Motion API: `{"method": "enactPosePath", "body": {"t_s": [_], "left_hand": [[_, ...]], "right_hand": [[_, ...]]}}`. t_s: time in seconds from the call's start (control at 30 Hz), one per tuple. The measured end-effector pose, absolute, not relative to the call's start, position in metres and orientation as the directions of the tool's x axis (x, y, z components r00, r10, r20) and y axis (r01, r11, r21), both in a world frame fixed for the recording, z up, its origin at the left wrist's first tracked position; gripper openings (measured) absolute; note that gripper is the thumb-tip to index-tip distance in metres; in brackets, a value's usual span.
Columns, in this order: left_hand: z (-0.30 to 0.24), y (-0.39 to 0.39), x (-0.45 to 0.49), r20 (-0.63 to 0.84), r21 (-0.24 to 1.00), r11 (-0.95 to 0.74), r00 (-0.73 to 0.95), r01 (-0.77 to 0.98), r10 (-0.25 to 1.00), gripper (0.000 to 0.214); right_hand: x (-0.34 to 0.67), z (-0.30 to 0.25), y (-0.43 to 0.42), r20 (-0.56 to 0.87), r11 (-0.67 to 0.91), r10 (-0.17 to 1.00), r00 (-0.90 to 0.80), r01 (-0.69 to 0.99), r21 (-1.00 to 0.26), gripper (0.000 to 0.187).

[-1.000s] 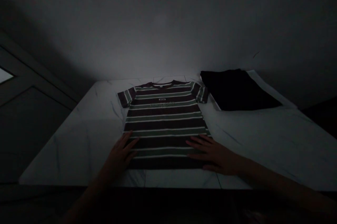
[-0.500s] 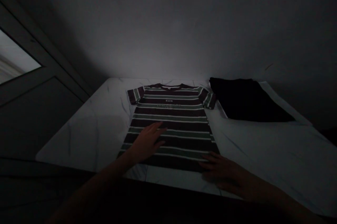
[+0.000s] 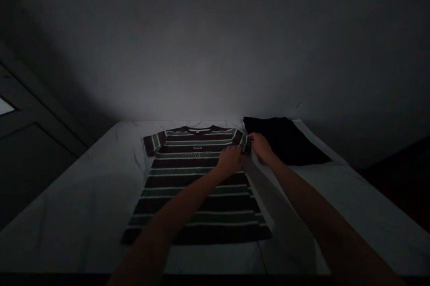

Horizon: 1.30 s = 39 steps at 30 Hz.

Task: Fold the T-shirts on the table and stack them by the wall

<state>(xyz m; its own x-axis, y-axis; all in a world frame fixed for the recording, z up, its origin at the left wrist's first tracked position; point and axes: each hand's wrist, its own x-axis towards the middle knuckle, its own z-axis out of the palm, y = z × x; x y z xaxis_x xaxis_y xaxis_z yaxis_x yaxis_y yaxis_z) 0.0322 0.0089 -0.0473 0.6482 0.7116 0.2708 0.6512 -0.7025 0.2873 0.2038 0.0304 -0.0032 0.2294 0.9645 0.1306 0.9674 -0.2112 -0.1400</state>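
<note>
A striped T-shirt (image 3: 188, 187), dark with green and white bands, lies flat and face up on a pale marbled table (image 3: 67, 205). Both my arms reach far across it to its right shoulder. My left hand (image 3: 231, 160) rests on the shirt's chest just inside the right sleeve, fingers curled down onto the cloth. My right hand (image 3: 260, 146) is at the right sleeve (image 3: 245, 140), fingers pinched on its edge. The scene is very dim.
A folded black garment (image 3: 285, 140) lies on a white sheet at the table's far right, just beyond my right hand. A plain wall rises behind the table. A dark door or window frame (image 3: 36, 111) stands at the left.
Both hands have left the shirt's lower hem and moved up to its right shoulder. The right hand has taken hold of the sleeve.
</note>
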Motion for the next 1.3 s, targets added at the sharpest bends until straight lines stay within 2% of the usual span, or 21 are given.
{"method": "enactPosePath", "body": {"t_s": [0.1,0.33,0.5,0.73,0.87,1.0,1.07,1.17,1.23,1.3], "left_hand": [[-0.065,0.023,0.048,0.335,0.252,-0.576,0.488,0.778,0.806,0.061],[-0.097,0.027,0.049,0.311,0.232,-0.589,0.515,0.774,0.799,0.072],[-0.097,0.031,0.052,0.320,0.222,-0.596,0.520,0.772,0.792,0.074],[-0.094,0.030,0.050,0.324,0.218,-0.611,0.534,0.761,0.781,0.057],[-0.089,0.029,0.049,0.287,0.242,-0.605,0.540,0.758,0.791,0.058],[-0.088,0.029,0.050,0.298,0.262,-0.613,0.541,0.746,0.786,0.057],[-0.089,0.029,0.051,0.305,0.269,-0.609,0.534,0.746,0.789,0.057],[-0.090,0.028,0.051,0.303,0.281,-0.595,0.519,0.753,0.799,0.056],[-0.090,0.026,0.051,0.300,0.293,-0.591,0.514,0.752,0.803,0.057],[-0.092,0.024,0.052,0.299,0.304,-0.591,0.514,0.747,0.804,0.058]], "right_hand": [[0.202,-0.003,0.059,0.153,-0.216,0.962,0.225,0.974,-0.070,0.039],[0.220,-0.019,0.087,0.141,-0.201,0.971,0.195,0.979,0.031,0.030],[0.232,-0.015,0.096,0.211,-0.219,0.956,0.203,0.974,0.059,0.034],[0.219,-0.011,0.094,0.166,-0.172,0.974,0.155,0.981,0.092,0.033],[0.202,-0.010,0.062,0.202,-0.200,0.962,0.181,0.977,0.075,0.032],[0.184,-0.034,-0.013,0.096,-0.192,0.975,0.199,0.978,-0.078,0.034],[0.172,-0.053,-0.058,0.111,-0.121,0.984,0.138,0.982,-0.147,0.044],[0.156,-0.082,-0.121,0.243,0.090,0.968,-0.069,0.993,-0.073,0.065],[0.152,-0.098,-0.155,0.216,0.268,0.940,-0.265,0.963,0.015,0.072],[0.160,-0.112,-0.181,0.127,0.452,0.881,-0.456,0.890,0.058,0.074]]}}
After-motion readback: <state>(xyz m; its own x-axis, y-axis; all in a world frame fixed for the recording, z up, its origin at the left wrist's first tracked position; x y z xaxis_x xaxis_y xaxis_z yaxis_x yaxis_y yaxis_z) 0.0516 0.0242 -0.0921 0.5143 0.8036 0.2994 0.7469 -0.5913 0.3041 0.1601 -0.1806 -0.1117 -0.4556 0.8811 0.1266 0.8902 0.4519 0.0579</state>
